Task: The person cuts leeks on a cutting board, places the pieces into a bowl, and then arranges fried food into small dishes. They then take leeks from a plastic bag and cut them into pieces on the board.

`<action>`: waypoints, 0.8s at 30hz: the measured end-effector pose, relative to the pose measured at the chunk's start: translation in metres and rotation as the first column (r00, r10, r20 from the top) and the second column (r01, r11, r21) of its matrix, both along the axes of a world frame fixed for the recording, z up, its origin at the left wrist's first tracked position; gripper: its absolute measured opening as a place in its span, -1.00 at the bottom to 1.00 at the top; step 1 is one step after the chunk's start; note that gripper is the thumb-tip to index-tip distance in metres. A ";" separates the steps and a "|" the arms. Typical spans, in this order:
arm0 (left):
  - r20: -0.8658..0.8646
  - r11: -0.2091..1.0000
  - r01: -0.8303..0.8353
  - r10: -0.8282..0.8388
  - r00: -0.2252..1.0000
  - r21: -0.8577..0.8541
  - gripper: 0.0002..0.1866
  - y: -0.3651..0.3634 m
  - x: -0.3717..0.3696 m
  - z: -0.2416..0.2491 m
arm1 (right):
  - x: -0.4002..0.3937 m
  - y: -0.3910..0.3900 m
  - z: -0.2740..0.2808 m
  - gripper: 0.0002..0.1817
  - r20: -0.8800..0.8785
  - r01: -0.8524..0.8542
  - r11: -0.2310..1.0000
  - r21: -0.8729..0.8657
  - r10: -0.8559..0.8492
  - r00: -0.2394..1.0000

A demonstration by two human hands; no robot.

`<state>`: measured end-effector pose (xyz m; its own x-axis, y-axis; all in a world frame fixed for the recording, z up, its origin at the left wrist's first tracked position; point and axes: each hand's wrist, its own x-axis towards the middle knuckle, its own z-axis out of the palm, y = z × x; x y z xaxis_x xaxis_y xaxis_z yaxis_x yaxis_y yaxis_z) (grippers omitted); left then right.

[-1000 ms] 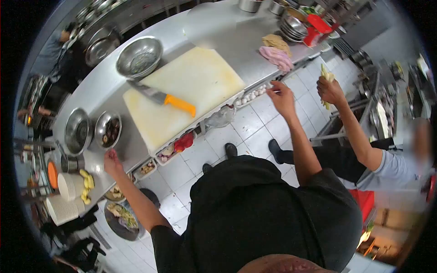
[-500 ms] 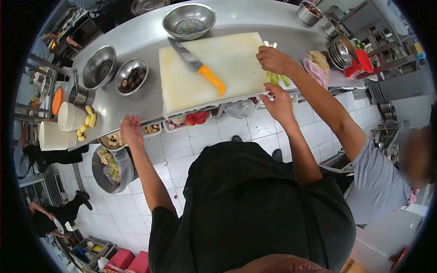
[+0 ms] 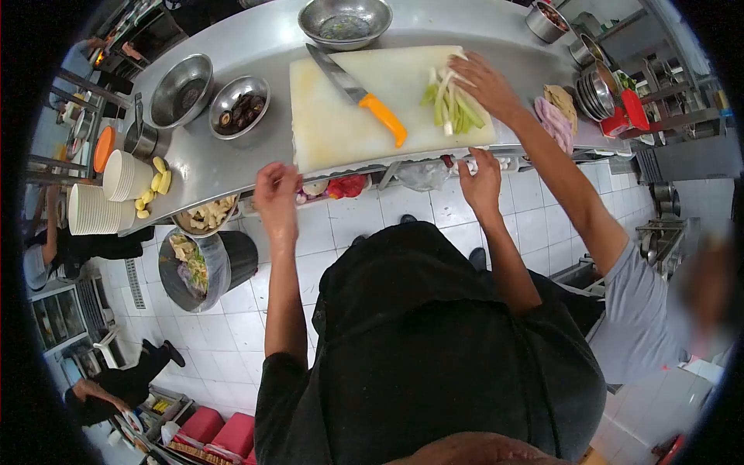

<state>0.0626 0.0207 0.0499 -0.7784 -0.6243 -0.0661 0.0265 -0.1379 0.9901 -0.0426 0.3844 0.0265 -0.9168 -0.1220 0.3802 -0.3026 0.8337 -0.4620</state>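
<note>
Head view | left hand [image 3: 277, 198] is being held loosely curled, right hand [image 3: 478, 183] part-spread, both empty | stalks [image 3: 452, 110] are being steadied by co-worker's hand [image 3: 487, 87], presumably against rolling

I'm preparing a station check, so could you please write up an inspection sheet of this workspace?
Surface: metal counter, with a white cutting board near its front edge.
Job's things: orange-handled knife lying on the board; pale-green stalks at its right side, under a co-worker's hand.
Clutter: metal bowl holding dark pieces, stacked white containers, pink cloth.
Grips: left grip loosely curled, nothing seen in it; right grip open by the board's front edge, contact unclear.
Cables: nothing seen.
Surroundings: tiled floor; bin with food scraps.
</note>
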 end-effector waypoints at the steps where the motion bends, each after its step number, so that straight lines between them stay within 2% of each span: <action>1: -0.024 0.998 0.050 -0.052 0.998 -0.049 -0.72 0.013 -0.013 0.004 | -0.003 0.001 0.002 -0.63 -0.004 0.006 1.000 -0.014 -0.006 1.000; 4: 0.006 0.964 0.190 -0.192 0.981 -0.184 -0.72 0.053 -0.056 0.010 | -0.020 0.011 0.007 -0.65 -0.136 0.066 0.997 -0.050 -0.073 0.988; 8: 0.110 0.836 0.372 -0.360 0.927 -0.404 -0.60 0.112 -0.121 0.026 | -0.068 0.028 0.015 -0.65 -0.094 0.069 0.990 -0.122 -0.080 0.992; 9: 0.142 0.788 0.413 -0.394 0.908 -0.457 -0.58 0.119 -0.137 0.027 | -0.080 0.028 0.015 -0.64 -0.032 0.064 0.985 -0.163 -0.070 0.997; 12: 0.233 0.582 0.379 -0.312 0.921 -0.719 -0.54 0.126 -0.182 0.026 | -0.111 0.031 0.016 -0.61 0.152 0.046 0.968 -0.249 -0.008 0.988; 15: 0.232 0.601 0.292 -0.178 0.956 -0.744 -0.55 0.113 -0.207 0.026 | -0.143 0.031 0.008 -0.59 0.290 0.022 0.961 -0.276 0.062 0.955; 17: 0.243 0.677 0.281 -0.153 0.958 -0.680 -0.57 0.102 -0.205 0.037 | -0.156 0.034 0.004 -0.59 0.365 -0.010 0.962 -0.272 0.113 0.924; 20: 0.176 0.771 0.137 -0.033 0.984 -0.622 -0.60 0.080 -0.182 0.034 | -0.157 0.029 0.026 -0.57 -0.022 -0.107 0.993 -0.055 0.106 0.994; 21: 0.181 0.802 0.086 0.029 0.983 -0.591 -0.62 0.073 -0.168 0.032 | -0.153 0.015 0.043 -0.57 0.098 -0.168 0.965 -0.199 0.191 0.977; 23: 0.197 0.846 -0.001 0.125 0.972 -0.534 -0.66 0.061 -0.139 0.033 | -0.129 -0.028 0.072 -0.58 0.301 -0.187 0.854 -0.486 0.364 0.882; 24: 0.175 0.853 -0.034 0.145 0.974 -0.521 -0.71 0.055 -0.127 0.027 | -0.120 -0.049 0.069 -0.57 0.320 -0.312 0.846 -0.432 0.467 0.824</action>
